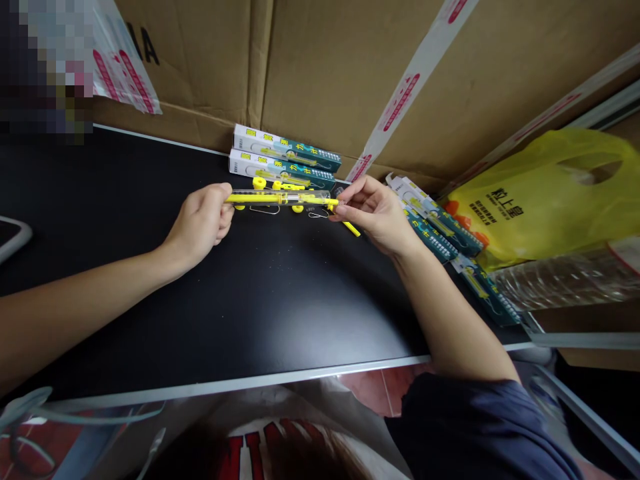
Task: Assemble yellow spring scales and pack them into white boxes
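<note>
Held level above the black table is a spring scale, a clear tube with a yellow rod inside. My left hand is closed round its left end. At the tube's right end, the thumb and fingers of my right hand pinch the yellow end piece; fine detail between the fingertips is too small to tell. Behind and below the tube lie small yellow parts, a metal hook and a small bent wire piece. A short yellow stick lies just below my right fingers.
Two printed boxes lie behind the parts, against a big cardboard carton. On the right are several similar boxes, a yellow plastic bag and a clear bottle. A white-edged device sits far left.
</note>
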The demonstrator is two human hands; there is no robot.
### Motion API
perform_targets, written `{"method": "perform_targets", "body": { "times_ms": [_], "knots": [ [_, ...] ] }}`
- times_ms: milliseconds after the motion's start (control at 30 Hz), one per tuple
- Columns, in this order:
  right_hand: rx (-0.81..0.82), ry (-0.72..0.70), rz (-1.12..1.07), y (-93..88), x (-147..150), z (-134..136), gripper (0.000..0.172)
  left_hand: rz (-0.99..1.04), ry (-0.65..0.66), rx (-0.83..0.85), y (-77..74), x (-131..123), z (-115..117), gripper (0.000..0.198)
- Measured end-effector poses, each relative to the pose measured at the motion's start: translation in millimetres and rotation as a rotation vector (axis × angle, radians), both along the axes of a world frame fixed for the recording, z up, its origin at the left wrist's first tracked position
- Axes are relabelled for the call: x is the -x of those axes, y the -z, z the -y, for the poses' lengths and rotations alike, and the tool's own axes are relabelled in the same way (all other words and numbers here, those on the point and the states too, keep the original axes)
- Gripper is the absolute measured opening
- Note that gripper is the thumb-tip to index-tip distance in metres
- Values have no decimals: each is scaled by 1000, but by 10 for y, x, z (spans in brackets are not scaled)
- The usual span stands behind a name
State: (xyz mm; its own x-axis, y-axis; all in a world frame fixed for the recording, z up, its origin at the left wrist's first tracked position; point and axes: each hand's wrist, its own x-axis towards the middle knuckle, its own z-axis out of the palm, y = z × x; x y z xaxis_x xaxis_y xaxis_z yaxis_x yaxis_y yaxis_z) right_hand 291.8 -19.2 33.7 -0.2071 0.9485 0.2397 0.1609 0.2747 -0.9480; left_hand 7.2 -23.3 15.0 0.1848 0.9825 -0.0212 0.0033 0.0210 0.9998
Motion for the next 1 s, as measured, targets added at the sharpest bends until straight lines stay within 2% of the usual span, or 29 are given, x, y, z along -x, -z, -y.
{"method": "perform_targets", "body": {
  "times_ms": [200,500,1000],
  "knots": [
    [-3,-8,-32,16,6,-9,40,-7,-10,-36,98,-13,-65,34],
    [-5,-1,-37,12,75,44,41,7,44,-17,10,-29,5,33],
    [86,-22,-98,-5,109,74,40,56,60,-20,75,-16,-42,33]
  ]
}}
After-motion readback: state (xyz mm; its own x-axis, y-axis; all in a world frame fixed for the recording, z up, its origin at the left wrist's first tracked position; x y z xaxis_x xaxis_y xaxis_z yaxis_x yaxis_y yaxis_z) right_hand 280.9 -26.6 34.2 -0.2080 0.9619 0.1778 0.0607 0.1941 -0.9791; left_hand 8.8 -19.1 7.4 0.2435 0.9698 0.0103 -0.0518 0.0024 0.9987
